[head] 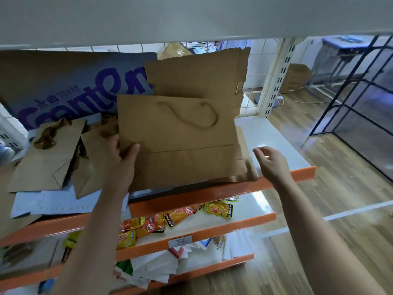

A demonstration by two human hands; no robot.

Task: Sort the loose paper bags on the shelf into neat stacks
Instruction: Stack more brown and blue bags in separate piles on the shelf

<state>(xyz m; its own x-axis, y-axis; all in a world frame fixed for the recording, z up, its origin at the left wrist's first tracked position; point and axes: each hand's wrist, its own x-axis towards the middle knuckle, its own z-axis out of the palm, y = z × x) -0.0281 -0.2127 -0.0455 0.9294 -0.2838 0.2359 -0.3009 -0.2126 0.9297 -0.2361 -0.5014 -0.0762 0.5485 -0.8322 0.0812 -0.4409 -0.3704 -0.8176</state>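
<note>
Bags of brown paper [49, 158] are scattered flat across the left part of the white shelf [270, 137], overlapped and askew, their twisted handles crumpled. A larger brown bag [180, 135] with a rope handle is held flat above the shelf's orange front edge [212, 193] — its left edge is gripped by the left hand [122, 158], thumb on top and fingers curled behind. The right hand [270, 162] is held just beside the bag's right edge, fingers relaxed, nothing grasped; whether it touches cannot be told. Behind the bag a torn brown sheet [195, 75] is propped upright, and a printed panel [74, 86] with purple lettering is leaned at the back. Snack packets [148, 224] are spread on the lower shelf [251, 207] — a price label [180, 242] is fixed to its edge.
</note>
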